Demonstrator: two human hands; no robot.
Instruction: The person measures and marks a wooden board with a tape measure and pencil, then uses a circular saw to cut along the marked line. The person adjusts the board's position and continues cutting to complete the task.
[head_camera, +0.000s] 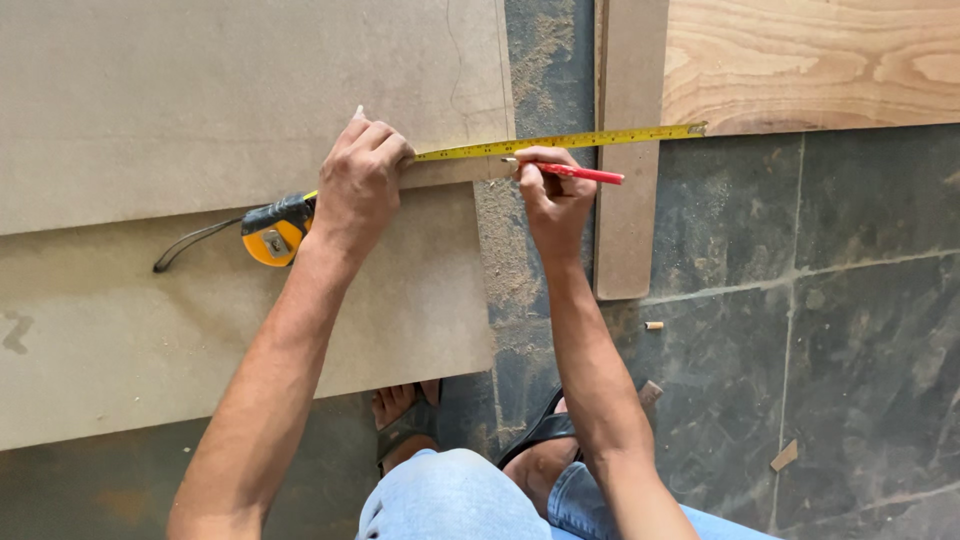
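Note:
My left hand (358, 185) presses the yellow tape blade (560, 143) down on the upper brown fibreboard sheet (200, 100), with the yellow and black tape measure case (277, 230) just left of my wrist. The blade runs right across the floor gap to a narrow board (630, 150), its hook at the plywood edge. My right hand (555, 195) holds a red pencil (580, 173), its tip at the blade near the sheet's right edge.
A second fibreboard sheet (200, 330) lies under the first, nearer me. A plywood panel (810, 60) sits at top right. The dark stone floor (850, 330) carries sawdust and small wood scraps. My sandalled feet (410, 415) and blue jeans are at the bottom.

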